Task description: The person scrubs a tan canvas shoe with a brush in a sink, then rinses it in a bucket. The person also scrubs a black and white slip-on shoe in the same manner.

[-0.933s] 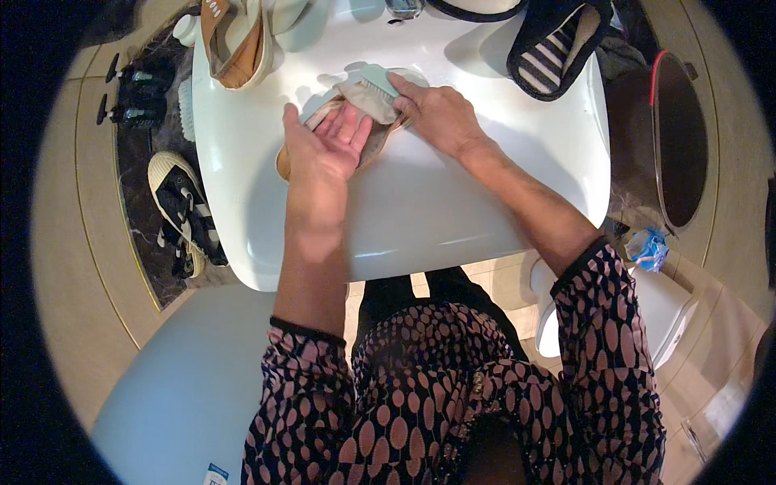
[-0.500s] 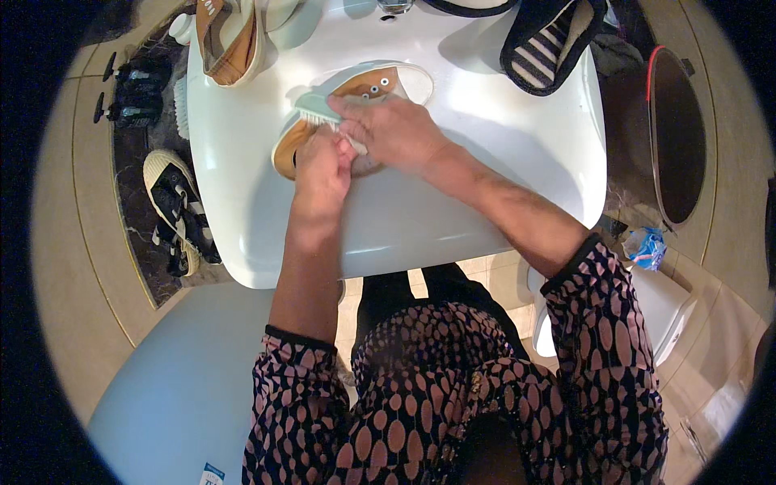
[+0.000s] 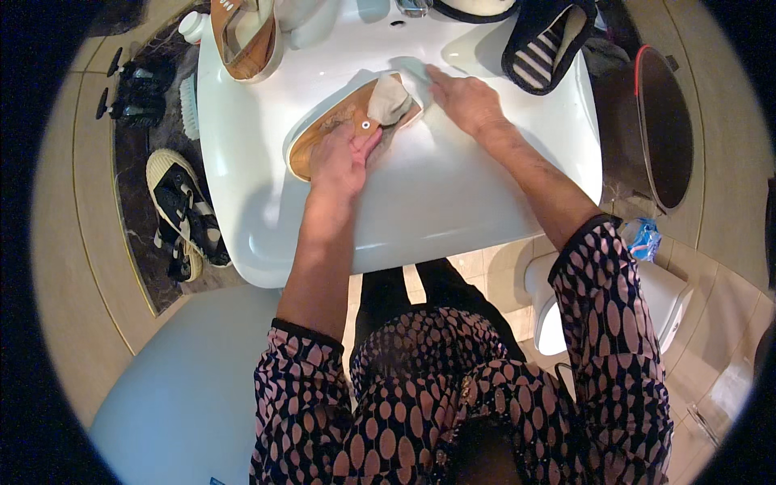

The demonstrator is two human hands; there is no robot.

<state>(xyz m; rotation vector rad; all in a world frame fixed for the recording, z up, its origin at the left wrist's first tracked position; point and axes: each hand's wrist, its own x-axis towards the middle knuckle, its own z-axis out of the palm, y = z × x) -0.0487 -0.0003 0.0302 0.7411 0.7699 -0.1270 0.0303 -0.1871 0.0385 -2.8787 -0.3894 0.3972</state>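
A shoe [image 3: 311,139] with a tan inside and white rim lies tilted in the white sink, its greyish tongue [image 3: 389,100] sticking out. My left hand [image 3: 341,159] grips the shoe by its near side, fingers closed over the edge by an eyelet. To the right of the toe, my right hand [image 3: 470,105] is closed on a pale green brush [image 3: 414,68], apart from the shoe. The brush is blurred, and its bristles are hidden from this side.
A matching tan-lined shoe [image 3: 249,50] stands at the sink's back left, a black slipper with striped lining [image 3: 543,55] at its back right. Black-and-white shoes [image 3: 184,206], a white-bristled brush [image 3: 189,107] and dark pump bottles [image 3: 141,97] sit left of the sink [image 3: 485,194].
My right hand has drawn the brush off the shoe, to the right and away from me. The shoe has turned, and its tongue and more of its inside now show.
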